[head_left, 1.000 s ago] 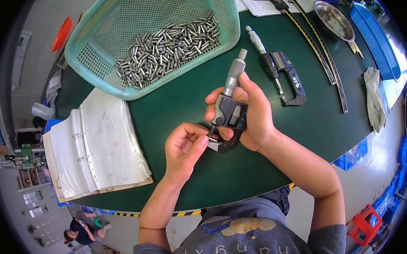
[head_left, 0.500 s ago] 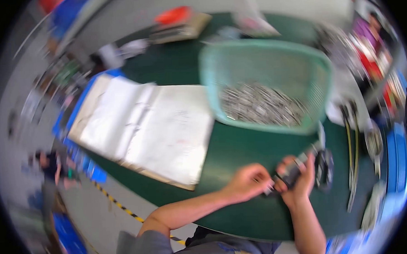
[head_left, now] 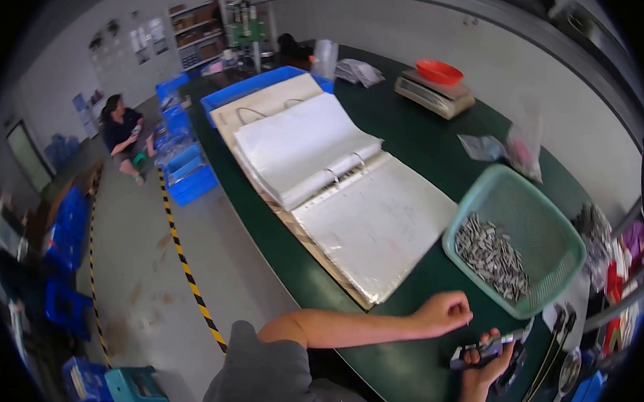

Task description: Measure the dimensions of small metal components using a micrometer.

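Observation:
My left hand (head_left: 443,314) hovers above the green table, just left of my other hand. Its fingers are curled in a pinch; a tiny bit shows at the fingertips, too small to name. My right hand (head_left: 491,360) is wrapped round a dark and silver tool that looks like a digital caliper (head_left: 513,336), its silver bar pointing up and right. A black object (head_left: 513,371) lies beside that hand, partly covered by it. Beyond both hands stands a pale green plastic basket (head_left: 547,252) with many small grey metal pieces (head_left: 491,257) heaped in it.
An open ring binder (head_left: 380,223) covers the middle of the table (head_left: 314,273). Behind it are a blue tray (head_left: 259,85) and a scale (head_left: 432,95) bearing a red dish (head_left: 439,71). Tweezers (head_left: 548,353) and a strainer (head_left: 569,370) lie at right. A person (head_left: 123,134) sits across the aisle.
My view has swung left, so the binder, basket and hands appear farther right and the aisle shows more. My left hand has come away from the caliper; my right still grips it.

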A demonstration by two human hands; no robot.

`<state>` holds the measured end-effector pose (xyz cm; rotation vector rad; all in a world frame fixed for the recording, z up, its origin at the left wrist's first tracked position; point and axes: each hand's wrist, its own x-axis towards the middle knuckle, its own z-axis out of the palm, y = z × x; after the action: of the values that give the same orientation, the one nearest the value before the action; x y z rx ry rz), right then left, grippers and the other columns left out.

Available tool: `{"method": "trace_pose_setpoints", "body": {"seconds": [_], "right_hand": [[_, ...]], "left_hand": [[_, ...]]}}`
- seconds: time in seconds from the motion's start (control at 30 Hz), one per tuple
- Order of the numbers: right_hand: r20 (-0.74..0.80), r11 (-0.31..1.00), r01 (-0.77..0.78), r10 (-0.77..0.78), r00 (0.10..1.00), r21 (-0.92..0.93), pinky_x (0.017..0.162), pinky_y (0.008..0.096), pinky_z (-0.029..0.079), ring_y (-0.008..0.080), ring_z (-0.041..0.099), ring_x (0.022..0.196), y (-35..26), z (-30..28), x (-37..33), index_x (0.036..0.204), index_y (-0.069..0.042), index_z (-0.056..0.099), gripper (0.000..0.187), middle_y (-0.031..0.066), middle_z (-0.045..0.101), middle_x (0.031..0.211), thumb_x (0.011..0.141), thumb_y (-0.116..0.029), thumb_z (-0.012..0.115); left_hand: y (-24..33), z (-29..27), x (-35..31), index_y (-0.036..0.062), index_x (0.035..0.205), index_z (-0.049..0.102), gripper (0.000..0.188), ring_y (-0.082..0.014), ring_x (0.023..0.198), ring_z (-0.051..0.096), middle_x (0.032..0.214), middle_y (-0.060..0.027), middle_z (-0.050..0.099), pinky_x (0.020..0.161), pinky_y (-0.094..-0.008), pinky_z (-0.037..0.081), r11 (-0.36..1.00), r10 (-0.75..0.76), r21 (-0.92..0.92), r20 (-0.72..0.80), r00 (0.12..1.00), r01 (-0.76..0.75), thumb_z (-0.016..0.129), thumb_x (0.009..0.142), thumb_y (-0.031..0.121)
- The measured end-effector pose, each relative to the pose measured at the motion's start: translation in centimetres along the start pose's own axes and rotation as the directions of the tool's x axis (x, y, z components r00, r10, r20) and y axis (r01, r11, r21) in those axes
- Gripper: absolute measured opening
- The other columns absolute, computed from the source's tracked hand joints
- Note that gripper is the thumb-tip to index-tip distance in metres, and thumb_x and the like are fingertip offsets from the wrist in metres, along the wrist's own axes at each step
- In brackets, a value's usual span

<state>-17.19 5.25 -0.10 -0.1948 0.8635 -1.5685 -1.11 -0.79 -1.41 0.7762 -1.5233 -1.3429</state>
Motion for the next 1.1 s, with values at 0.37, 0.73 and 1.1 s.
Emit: {"method": "trace_pose_setpoints", "body": {"seconds": [0.37, 0.73, 1.1], "right_hand": [[0.128, 0.992, -0.121, 0.118, 0.985, 0.021, 0.040, 0.0304, 0.035, 0.0203, 0.042, 0.039, -0.1, 1.5, -0.1, 0.093, 0.001, 0.049, 0.063, 0.0136, 0.056, 0.069, 0.085, -0.055, 0.022], [0.198, 0.991, -0.135, 0.133, 0.971, 0.000, 0.040, 0.0262, 0.037, 0.0162, 0.044, 0.038, 0.5, 1.4, 0.3, 0.092, 0.001, 0.050, 0.066, 0.0132, 0.057, 0.071, 0.083, -0.058, 0.022], [0.180, 0.990, -0.139, 0.130, 0.975, 0.037, 0.036, 0.0246, 0.036, 0.0131, 0.042, 0.036, 0.5, 0.8, 0.1, 0.085, -0.001, 0.051, 0.060, 0.0078, 0.057, 0.063, 0.086, -0.053, 0.020]], "left_hand": [[2.2, -3.6, 10.7, 0.0075, 0.078, 0.059, 0.007, -0.0057, 0.046, 0.036, 0.049, 0.0032, 0.040, 0.043, -0.0230, 0.030, 0.767, 0.205, 0.629, -0.057, 0.977, -0.125, 0.062, 0.075, 0.014], [1.0, -3.2, 16.5, 0.0022, 0.079, 0.056, 0.007, -0.0157, 0.059, 0.051, 0.069, -0.0057, 0.053, 0.057, -0.0263, 0.042, 0.614, 0.506, 0.650, 0.113, 0.855, -0.449, 0.060, 0.074, 0.006], [-0.1, -3.6, 10.0, -0.0020, 0.055, 0.040, 0.034, -0.0236, 0.050, 0.038, 0.052, -0.0099, 0.037, 0.049, -0.0352, 0.030, 0.579, 0.364, 0.647, 0.340, 0.867, -0.497, 0.042, 0.087, 0.011]]}}
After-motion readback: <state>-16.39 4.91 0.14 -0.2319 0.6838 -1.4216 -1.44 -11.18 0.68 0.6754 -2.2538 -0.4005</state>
